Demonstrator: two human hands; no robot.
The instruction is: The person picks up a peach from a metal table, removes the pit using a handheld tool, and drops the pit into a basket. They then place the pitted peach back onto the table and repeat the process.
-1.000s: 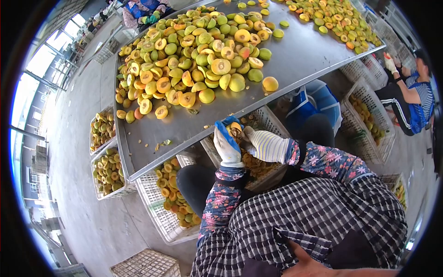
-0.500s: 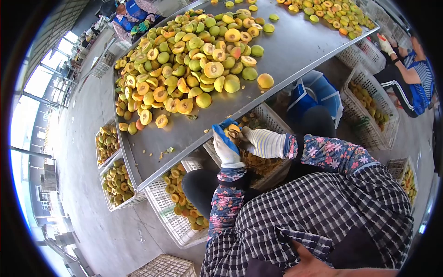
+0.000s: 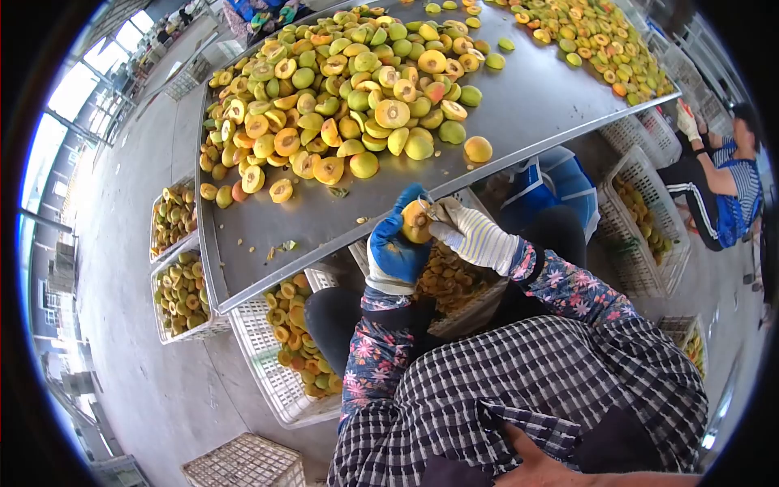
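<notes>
My left hand (image 3: pixel 396 248), in a blue-coated white glove, is closed around a cut yellow peach (image 3: pixel 416 221) just off the table's near edge. My right hand (image 3: pixel 479 235), in a striped knit glove, is closed at the fruit's right side. A small shiny metal tool (image 3: pixel 430 200) shows at its fingertips, against the peach's upper edge; most of it is hidden. Beneath both hands stands a crate holding peach pieces (image 3: pixel 454 280). A large heap of halved peaches (image 3: pixel 341 105) lies on the metal table (image 3: pixel 535 109) in front of me.
Crates of peaches (image 3: pixel 182 296) stand left of the table, with another white crate (image 3: pixel 268 365) by my left knee. A blue-lined bucket (image 3: pixel 560 183) is right of my hands. Another person (image 3: pixel 722 178) sits at the right beside a filled crate (image 3: pixel 645 211).
My left hand has turned, so its blue palm side shows around the peach. My right hand has shifted slightly and the metal tool now shows at the fruit. The view has shifted a little.
</notes>
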